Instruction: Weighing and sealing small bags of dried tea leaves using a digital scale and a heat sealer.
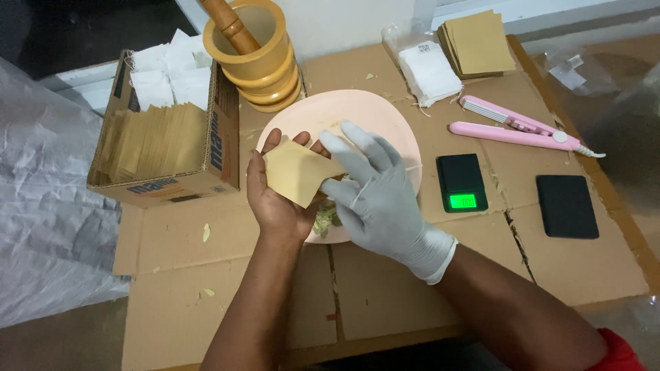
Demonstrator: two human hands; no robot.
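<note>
Frame centre: my bare left hand [278, 196] pinches a small tan paper envelope [297, 172] at its lower edge, thumb over the face, fingers behind. My gloved right hand [375, 192] rests spread on the envelope's right edge, fingertips touching the paper, not clamped. Both sit above the pink plate [385, 120], with crushed dried leaves [324, 220] on its lower part. I judge the envelope light, thin, floppy and easy to crease, so hold it by the edges near the mouth with light pressure. Upper left: 1 cardboard box [206, 182] of more envelopes. Right of plate: 1 pocket scale [462, 182], display lit green.
</note>
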